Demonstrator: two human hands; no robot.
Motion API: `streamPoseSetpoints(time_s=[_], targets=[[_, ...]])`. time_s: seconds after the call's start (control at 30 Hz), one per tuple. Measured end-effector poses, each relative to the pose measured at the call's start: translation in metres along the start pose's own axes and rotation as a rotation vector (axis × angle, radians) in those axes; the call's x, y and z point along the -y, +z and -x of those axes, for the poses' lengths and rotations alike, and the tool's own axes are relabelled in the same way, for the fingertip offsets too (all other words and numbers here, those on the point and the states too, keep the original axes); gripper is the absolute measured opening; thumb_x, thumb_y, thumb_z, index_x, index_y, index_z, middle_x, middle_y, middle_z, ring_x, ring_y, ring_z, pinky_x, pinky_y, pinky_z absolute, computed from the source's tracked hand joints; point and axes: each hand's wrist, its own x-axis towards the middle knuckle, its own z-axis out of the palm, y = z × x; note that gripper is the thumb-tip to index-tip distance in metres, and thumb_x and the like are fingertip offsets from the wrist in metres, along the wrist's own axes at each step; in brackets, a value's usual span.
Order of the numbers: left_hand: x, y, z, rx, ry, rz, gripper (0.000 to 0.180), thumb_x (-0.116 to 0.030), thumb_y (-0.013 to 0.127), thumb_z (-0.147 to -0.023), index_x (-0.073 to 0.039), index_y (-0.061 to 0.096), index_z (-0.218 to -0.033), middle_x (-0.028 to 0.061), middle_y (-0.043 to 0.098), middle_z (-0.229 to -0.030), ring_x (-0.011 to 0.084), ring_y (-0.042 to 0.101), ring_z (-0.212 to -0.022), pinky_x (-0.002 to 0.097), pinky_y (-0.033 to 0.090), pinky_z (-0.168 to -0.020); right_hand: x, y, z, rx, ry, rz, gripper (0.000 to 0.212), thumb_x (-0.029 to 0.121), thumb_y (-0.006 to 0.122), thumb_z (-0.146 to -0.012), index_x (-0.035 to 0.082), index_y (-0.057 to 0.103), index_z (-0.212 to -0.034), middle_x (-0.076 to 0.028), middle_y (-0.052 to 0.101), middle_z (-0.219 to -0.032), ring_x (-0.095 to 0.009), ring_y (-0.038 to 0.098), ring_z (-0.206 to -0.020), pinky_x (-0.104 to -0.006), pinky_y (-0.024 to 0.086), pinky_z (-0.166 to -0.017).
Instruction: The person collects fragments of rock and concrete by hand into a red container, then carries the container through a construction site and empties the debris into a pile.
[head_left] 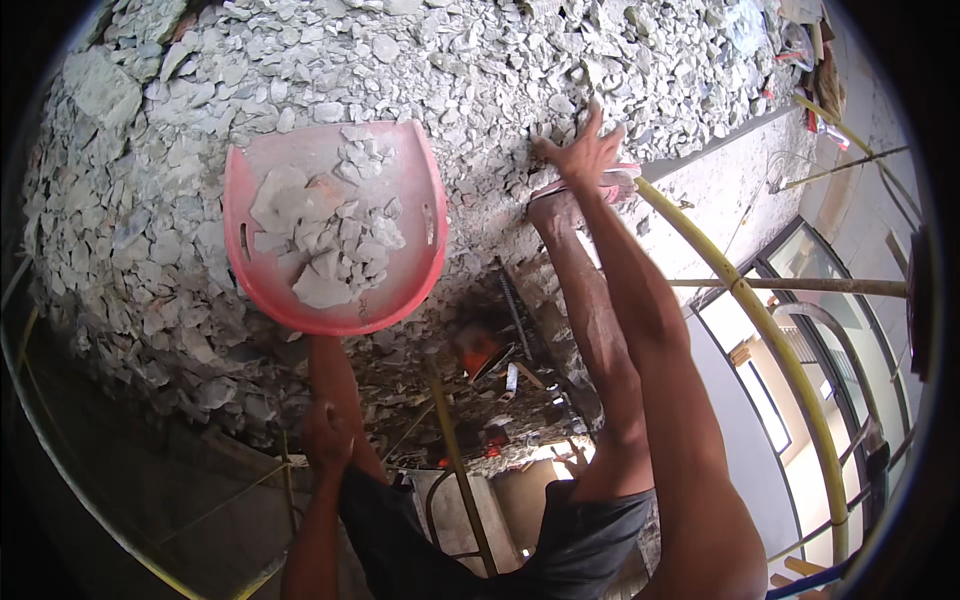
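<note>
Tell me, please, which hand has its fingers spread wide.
The right hand, fingers splayed over the gray rubble; the left hand looks curled, by the left leg.

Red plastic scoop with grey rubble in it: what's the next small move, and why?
Probably lower the bare right hand onto the loose grey stone rubble: its fingers are spread and look empty, rubble lies right beside it, and the red plastic scoop shows bare surface for more.

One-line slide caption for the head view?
Pink-red pan of broken stone on a rubble heap; right hand spread open, left hand at the left leg.
</note>
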Motion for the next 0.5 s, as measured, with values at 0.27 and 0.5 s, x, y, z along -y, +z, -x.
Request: streamPoseSetpoints(time_s=[0.27,0.5], targets=[[-0.014,-0.006,0.004,0.004,-0.04,-0.062,0.022,-0.009,0.051,-0.076,0.0,0.058,-0.094,0.0204,0.06,-0.093,0.0427,0.057,-0.092,0.0502,0.044,-0.082,-0.057,0.017,-0.05,0.145,-0.361,-0.18,0.116,0.037,0.088,-0.062,0.016,0.016,-0.15,-0.034,0.026,-0.138,-0.048,0.046,-0.119,-0.0481,0.048,-0.098],[-0.011,-0.005,-0.003,0.019,0.0,-0.106,0.015,-0.008,0.056,-0.084,-0.001,0.06,-0.097,0.0201,0.06,-0.096,0.041,0.057,-0.096,0.0508,0.045,-0.08,-0.047,0.028,-0.046,0.082,-0.319,-0.385,0.101,0.023,0.074,-0.07,0.012,0.015,-0.151,-0.032,0.042,-0.123,-0.049,0.05,-0.107,-0.0529,0.043,-0.095]])
